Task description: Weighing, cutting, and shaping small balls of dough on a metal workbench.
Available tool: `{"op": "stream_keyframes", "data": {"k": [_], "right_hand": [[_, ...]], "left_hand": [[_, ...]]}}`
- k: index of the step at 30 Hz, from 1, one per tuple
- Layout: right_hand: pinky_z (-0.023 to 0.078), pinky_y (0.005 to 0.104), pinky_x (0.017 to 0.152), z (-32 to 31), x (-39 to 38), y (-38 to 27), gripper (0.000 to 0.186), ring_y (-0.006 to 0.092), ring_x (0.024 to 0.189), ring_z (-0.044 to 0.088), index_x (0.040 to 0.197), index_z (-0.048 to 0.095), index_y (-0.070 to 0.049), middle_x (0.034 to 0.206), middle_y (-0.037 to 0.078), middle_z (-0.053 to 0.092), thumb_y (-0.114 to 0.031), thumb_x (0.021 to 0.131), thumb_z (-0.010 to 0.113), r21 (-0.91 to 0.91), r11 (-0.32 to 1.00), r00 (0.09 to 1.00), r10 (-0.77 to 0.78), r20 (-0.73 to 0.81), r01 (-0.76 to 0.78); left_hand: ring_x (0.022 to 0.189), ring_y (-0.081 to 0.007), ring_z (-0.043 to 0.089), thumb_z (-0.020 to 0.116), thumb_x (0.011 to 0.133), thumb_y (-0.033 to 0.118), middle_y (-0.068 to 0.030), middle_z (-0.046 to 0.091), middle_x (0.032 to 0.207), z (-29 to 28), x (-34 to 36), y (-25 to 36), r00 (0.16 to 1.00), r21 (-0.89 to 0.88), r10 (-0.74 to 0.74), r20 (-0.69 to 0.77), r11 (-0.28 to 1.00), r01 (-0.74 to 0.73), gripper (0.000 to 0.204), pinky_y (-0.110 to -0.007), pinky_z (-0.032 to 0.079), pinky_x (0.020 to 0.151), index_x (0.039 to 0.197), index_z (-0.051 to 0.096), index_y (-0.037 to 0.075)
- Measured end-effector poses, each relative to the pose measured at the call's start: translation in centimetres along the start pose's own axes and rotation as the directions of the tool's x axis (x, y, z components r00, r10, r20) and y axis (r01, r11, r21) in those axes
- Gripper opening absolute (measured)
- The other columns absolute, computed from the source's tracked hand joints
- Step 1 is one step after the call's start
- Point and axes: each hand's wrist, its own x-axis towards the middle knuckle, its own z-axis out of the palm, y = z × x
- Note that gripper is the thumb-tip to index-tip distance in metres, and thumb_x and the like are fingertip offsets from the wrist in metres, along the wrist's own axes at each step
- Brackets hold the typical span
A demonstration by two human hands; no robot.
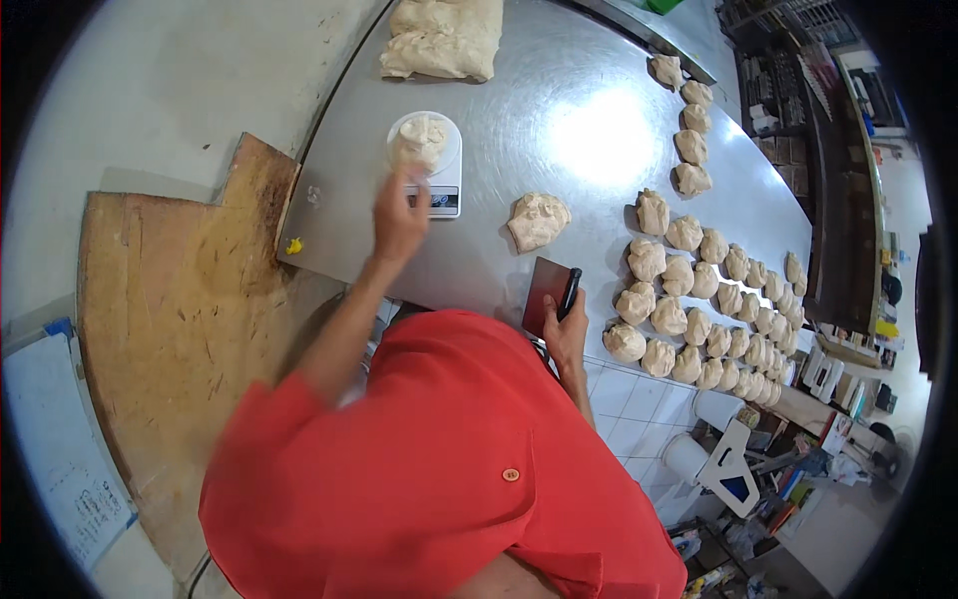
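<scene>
A lump of pale dough [422,138] rests on the round pan of a white digital scale [451,172]. My left hand [401,220] reaches over the scale's display, its fingertips at the near side of that lump. Motion smears those fingers, so I cannot tell whether they grip it. At the table's near edge, my right hand [569,334] is closed around the black handle of a dough scraper [545,285], its wide metal blade tilted to the left. Between the scale and the scraper lies a flat, loose piece of dough [539,222].
A large dough slab [444,40] lies at the far left of the steel table [519,120]. Rows of several dough pieces [677,274] cover its right side. A worn wooden board [170,299] adjoins on the left, beside a small yellow scrap [293,246].
</scene>
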Motion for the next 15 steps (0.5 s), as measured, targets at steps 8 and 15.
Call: {"op": "stream_keyframes", "data": {"k": [8, 15], "right_hand": [[0.049, 0.0432, 0.066, -1.3, 2.9, 0.0, 0.031, 0.0303, 0.067, 0.061, 0.123, 0.053, -0.002, 0.084, 0.014, 0.066, -0.018, 0.099, 0.066, -0.009, 1.0, 0.993, -0.021, 0.118, 0.022], [0.049, 0.0417, 0.065, -3.9, 6.6, 0.4, 0.031, 0.0286, 0.068, 0.06, 0.124, 0.054, -0.002, 0.084, 0.014, 0.066, -0.019, 0.1, 0.065, 0.009, 0.985, 0.976, -0.172, 0.133, 0.172]], "left_hand": [[0.084, -0.0251, 0.068, 0.062, 0.095, 0.022, -0.0061, 0.075, 0.103, 6.9, -9.8, 0.5, 0.631, -0.014, 0.075, 0.772, 0.995, -0.101, 0.027, -0.038, 0.054, 0.077, 0.118, 0.073, 0.012], [0.078, -0.0218, 0.068, 0.061, 0.098, 0.017, -0.0051, 0.075, 0.1, 7.2, -7.5, 2.3, 0.571, 0.132, -0.243, 0.784, 0.965, 0.228, 0.028, -0.036, 0.055, 0.073, 0.122, 0.072, 0.012]]}}
